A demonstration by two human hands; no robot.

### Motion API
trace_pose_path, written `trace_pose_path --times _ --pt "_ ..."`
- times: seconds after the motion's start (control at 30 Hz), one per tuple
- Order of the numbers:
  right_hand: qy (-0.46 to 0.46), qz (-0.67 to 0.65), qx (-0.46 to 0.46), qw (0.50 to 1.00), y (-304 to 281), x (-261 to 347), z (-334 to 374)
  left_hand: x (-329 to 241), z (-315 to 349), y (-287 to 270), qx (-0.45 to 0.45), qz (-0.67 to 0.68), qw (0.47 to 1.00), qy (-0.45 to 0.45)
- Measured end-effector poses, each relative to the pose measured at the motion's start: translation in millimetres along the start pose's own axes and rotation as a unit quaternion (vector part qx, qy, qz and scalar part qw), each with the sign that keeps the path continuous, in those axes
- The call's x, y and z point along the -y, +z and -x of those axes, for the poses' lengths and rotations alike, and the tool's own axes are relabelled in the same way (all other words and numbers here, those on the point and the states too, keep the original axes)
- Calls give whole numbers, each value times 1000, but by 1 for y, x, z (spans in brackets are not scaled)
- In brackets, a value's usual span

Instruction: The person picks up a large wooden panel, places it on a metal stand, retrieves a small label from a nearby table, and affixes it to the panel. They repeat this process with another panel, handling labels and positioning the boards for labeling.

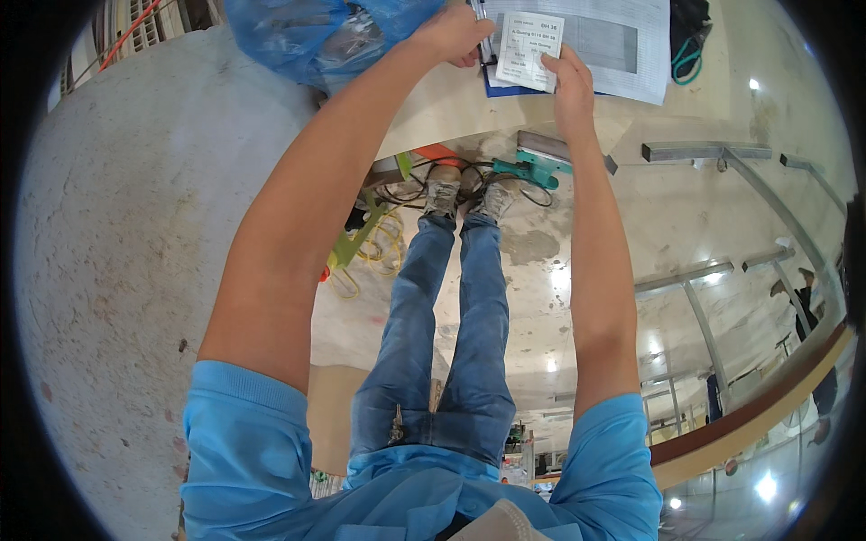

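At the top of the head view, my right hand pinches a small white printed card or pad of slips, thumb lying on its face. The card is held over a blue clipboard with printed sheets on it. My left hand is at the clipboard's left edge, its fingers curled beside a thin dark and shiny piece. Whether that piece is a pen or part of the clip I cannot make out. Against my left wrist sits a crumpled blue plastic bag.
Green-handled scissors lie right of the papers on the pale tabletop. Below, a green power tool with a black cord rests on the stained floor by my shoes. Metal frames stand at right, and a grey surface spreads at left.
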State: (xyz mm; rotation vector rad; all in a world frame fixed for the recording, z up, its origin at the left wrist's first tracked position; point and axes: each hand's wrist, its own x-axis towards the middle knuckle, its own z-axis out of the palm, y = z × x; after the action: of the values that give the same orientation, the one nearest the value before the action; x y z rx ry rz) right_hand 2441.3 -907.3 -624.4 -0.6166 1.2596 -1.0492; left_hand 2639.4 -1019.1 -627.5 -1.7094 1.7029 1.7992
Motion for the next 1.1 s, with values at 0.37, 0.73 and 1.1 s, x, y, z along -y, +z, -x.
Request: trace_pose_path --times 0.37,0.73,1.1 --pt "-29 -218 -191 957 49 57 68 -5 94 54 -164 167 972 -1" --pt "66 -73 -196 976 106 155 332 -118 360 58 98 404 902 117" --pt "-164 -170 -370 899 130 267 561 -220 556 107 218 181 940 192"
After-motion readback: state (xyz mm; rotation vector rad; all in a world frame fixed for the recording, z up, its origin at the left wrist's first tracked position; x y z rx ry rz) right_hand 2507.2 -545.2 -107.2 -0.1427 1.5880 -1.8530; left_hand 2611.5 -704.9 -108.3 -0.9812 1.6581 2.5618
